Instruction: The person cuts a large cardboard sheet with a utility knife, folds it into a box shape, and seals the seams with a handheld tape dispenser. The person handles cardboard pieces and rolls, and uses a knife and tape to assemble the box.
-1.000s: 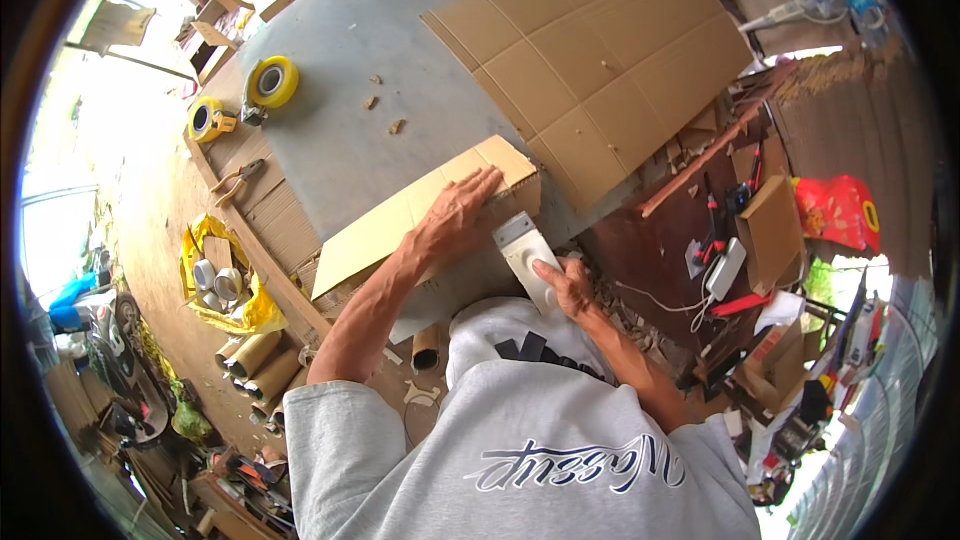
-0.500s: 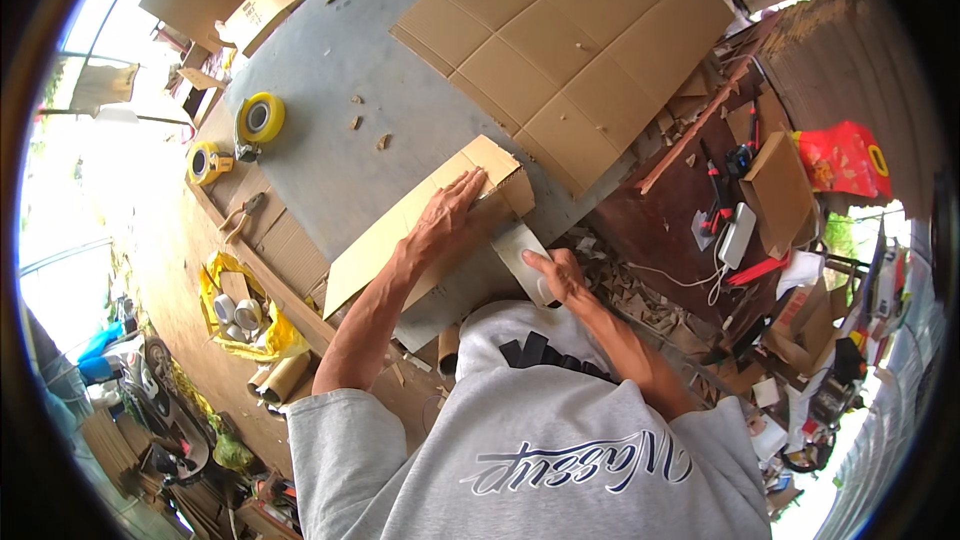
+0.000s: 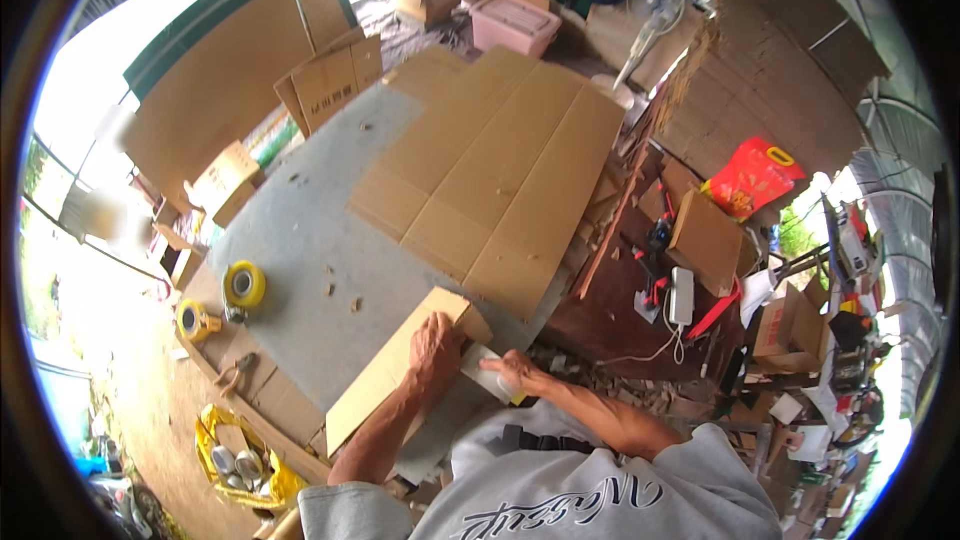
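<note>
Presently: long, narrow, pale-tan cardboard piece (image 3: 385, 387) under the left hand (image 3: 434, 348), tool at its right-hand end

Nearest the body, the right hand (image 3: 512, 370) has its fingers closed round a flat, off-white hand tool (image 3: 485, 371), the kind of which cannot be established. The tool's front end is at the near side of the piece, close to its right-hand end; whether the two touch cannot be confirmed.

The left hand rests on top of the piece toward the same end, fingers bent inward. Whether they pinch the cardboard or merely press on it cannot be told.

The piece lies slantwise at the near side of the grey, smooth-topped table (image 3: 290, 230). Its upper face looks flat and straight-edged, and paler than its browner right-hand end, which appears folded. No tear is evident on the part in view; the near side is largely hidden by hands and tool.

In this inspector's judgement, the step in hand is steadying the piece while the tool is applied near its end. The next move would call for firm left-hand pressure, a square tool and fingers clear of its front.

Beyond lie small brown cardboard scraps (image 3: 355, 305), a yellow-rimmed roll of tape (image 3: 260, 285) to the left, and a large, creased, brown cardboard sheet (image 3: 480, 160). Farthest stands a pink, lidded plastic tub (image 3: 515, 28).
</note>
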Motion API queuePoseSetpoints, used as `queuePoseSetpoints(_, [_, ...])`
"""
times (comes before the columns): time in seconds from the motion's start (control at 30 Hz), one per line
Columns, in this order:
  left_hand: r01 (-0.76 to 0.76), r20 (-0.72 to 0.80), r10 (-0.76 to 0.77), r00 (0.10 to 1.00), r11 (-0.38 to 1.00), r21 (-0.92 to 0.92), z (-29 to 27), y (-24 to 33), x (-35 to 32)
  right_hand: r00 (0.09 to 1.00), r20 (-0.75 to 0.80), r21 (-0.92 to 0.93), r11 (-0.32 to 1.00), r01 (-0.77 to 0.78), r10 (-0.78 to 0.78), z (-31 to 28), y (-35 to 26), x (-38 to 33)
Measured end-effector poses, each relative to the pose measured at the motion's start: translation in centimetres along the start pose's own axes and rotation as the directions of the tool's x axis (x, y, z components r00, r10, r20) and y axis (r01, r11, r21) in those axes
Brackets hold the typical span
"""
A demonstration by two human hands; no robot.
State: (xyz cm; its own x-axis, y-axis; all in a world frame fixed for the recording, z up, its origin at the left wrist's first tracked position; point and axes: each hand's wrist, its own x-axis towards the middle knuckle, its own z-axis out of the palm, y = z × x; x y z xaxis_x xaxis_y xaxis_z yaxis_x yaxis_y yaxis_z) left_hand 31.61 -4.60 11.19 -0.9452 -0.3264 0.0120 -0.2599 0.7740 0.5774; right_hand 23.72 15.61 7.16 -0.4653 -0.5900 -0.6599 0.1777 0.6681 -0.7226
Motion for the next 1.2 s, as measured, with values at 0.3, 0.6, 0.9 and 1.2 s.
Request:
queuePoseSetpoints(0.3, [0.061, 0.092, -0.073, 0.993, 0.991, 0.119, 0.9, -0.1, 0.1, 0.986, 0.012, 0.019, 0.986, -0.165, 0.165, 1.2, -4.3, -1.2])
queuePoseSetpoints(0.6, [0.075, 0.146, -0.105, 0.984, 0.978, 0.195, 2.0, -1.0, 0.5, 0.997, 0.051, -0.427, 0.901, 0.072, -0.056, 2.6, 5.8, 2.9])
queuePoseSetpoints(0.9, [0.315, -0.291, -0.249, 0.924, 0.926, 0.207, 6.7, -5.9, -3.1, 0.986, 0.155, 0.138, 0.986, -0.091, 0.07, -2.6, 4.4, -5.1])
queuePoseSetpoints(1.2, [0.369, -0.123, -0.35, 0.929, 0.906, 0.209, -7.6, -8.6, -23.7, 0.958, -0.28, 0.409, 0.91, 0.06, 0.063, -10.5, 15.2, -14.9])
